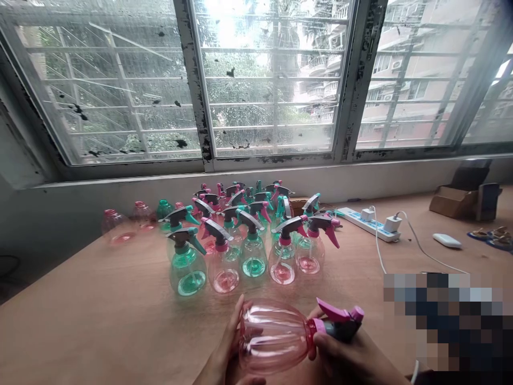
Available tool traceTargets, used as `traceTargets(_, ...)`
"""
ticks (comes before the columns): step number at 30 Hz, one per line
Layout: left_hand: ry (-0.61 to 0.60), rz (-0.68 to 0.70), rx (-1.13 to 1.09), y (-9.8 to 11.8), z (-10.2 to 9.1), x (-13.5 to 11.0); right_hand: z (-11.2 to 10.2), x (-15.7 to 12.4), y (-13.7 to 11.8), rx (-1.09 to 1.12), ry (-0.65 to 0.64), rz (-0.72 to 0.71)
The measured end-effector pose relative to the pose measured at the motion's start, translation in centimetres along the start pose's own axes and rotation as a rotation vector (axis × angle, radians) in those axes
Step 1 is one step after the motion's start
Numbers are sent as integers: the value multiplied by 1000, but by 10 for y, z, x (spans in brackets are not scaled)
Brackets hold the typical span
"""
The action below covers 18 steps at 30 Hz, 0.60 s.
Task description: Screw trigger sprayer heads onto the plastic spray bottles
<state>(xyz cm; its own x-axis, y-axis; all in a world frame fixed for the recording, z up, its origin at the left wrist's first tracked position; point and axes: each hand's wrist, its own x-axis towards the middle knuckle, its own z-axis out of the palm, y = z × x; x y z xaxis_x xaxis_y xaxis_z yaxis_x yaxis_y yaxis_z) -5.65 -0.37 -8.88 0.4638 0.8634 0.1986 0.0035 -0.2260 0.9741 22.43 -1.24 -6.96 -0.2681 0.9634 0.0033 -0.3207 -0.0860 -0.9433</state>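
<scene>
A clear pink spray bottle (274, 334) lies on its side just above the wooden table (100, 315), near the front edge. My left hand (226, 350) cups the bottle's round base, fingers curled round it. My right hand (344, 355) grips the neck, at the pink collar and grey trigger head (340, 321). The pink trigger and nozzle point up and to the right.
Several assembled pink and green spray bottles (248, 230) stand clustered mid-table. Three capless bottles (132, 222) stand at the left. A white power strip (368, 222) with chargers and cables, a white mouse (447, 240) and a cardboard box (460, 195) are at right. Window wall behind.
</scene>
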Motion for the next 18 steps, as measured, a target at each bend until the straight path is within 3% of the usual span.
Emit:
traceTargets(5,-13,14,-75,-2,-2,-4,2,0,-3,-30,-29,-33)
traceTargets(12,39,59,81,8,2,0,0,-1,-2,-31,13,-11)
traceTargets(18,12,-27,-44,3,-3,-6,0,0,-2,-43,-25,-33)
